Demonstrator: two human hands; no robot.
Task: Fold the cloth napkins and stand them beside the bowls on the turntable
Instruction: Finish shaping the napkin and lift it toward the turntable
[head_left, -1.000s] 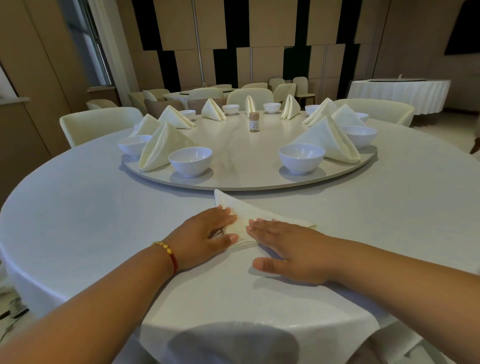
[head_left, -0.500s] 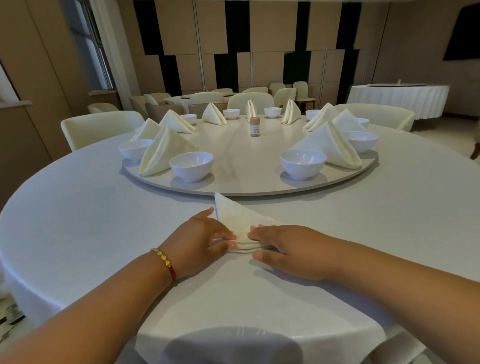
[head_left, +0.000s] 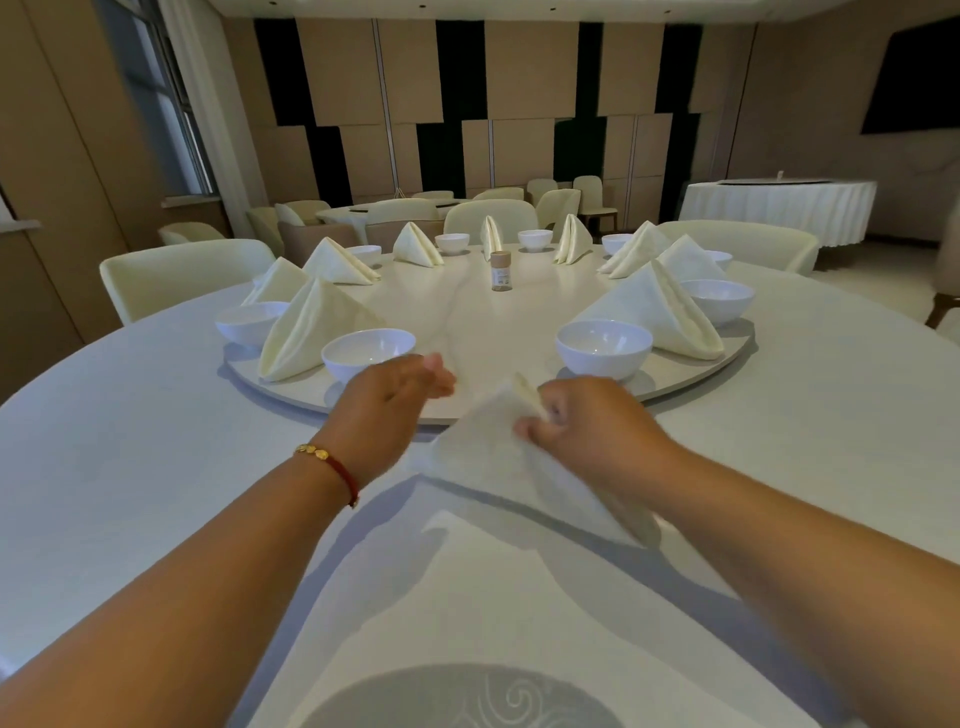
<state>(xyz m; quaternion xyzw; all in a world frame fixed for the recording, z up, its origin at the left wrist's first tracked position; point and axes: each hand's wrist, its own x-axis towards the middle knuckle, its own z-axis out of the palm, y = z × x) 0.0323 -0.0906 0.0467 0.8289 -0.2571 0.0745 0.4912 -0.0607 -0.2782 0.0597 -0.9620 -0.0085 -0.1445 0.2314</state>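
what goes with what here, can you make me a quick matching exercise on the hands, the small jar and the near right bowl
Things:
1. left hand
2. right hand
3. small jar
4. near right bowl

States or places:
a. mid turntable
b. pinches the folded napkin
c. open, holds nothing
d. turntable edge, beside a standing napkin

Pairs: 1-c, 2-b, 3-a, 4-d

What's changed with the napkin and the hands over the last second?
The right hand now pinches the folded napkin by its top and has lifted it off the tablecloth. The left hand let go and hovers open near the turntable. Bowls and standing napkins are unchanged.
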